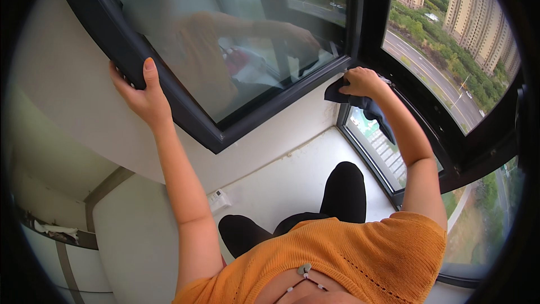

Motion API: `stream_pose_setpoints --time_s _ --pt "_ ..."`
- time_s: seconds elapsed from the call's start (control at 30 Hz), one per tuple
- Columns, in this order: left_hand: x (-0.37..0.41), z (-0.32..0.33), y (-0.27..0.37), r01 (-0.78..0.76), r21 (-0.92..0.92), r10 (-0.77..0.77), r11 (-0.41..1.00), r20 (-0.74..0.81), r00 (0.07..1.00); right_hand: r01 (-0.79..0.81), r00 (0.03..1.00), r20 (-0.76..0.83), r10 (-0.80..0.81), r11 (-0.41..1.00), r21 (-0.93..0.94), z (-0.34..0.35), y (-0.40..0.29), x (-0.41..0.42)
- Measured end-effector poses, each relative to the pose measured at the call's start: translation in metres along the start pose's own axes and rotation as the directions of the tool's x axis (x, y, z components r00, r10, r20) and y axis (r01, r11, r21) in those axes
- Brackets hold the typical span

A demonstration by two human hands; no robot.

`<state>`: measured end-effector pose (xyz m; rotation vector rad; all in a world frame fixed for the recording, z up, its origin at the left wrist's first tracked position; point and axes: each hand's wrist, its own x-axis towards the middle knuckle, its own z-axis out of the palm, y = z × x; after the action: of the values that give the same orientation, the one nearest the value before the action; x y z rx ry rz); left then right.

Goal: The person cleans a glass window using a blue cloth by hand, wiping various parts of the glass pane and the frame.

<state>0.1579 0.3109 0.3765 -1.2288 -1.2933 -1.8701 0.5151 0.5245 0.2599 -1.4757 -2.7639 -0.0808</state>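
Observation:
My left hand [141,95] grips the dark frame [179,103] of an inward-swung window sash, thumb on the near face and fingers round the outer edge. The sash's glass pane [253,46] mirrors a person in an orange top. In my right hand [363,81] is a dark cloth [371,107], bunched under the fingers and hanging down. That hand is at the hinge-side corner, where the sash meets the fixed window frame [422,109]. A bit of metal hardware [384,79] shows just beside it. The fingertips are partly hidden by the cloth.
Past the opening, a road [422,61] and tall buildings [476,17] lie far below and beyond. A lower window pane [375,147] is set under the frame. My black-clad knees [344,190] rest over a white surface [287,177]. A white wall socket or box [218,199] sits near the left knee.

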Motion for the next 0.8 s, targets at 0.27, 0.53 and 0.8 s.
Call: stream_pose_setpoints --time_s 0.27,0.53,0.8 --pt "-0.003 -0.001 0.002 0.004 0.007 -0.004 1.0 -0.003 1.0 0.059 0.967 0.233 -0.102 0.981 0.183 -0.038 0.028 0.019" --pt "0.0 -0.002 0.001 0.01 -0.04 -0.011 0.999 -0.008 1.0 0.028 0.754 -0.532 0.385 0.791 0.612 -0.053 0.044 0.061" --pt "-0.002 -0.001 0.001 0.021 0.016 -0.021 1.0 -0.002 1.0 0.698 0.13 -0.768 0.627 0.492 0.52 -0.049 -0.055 0.086"
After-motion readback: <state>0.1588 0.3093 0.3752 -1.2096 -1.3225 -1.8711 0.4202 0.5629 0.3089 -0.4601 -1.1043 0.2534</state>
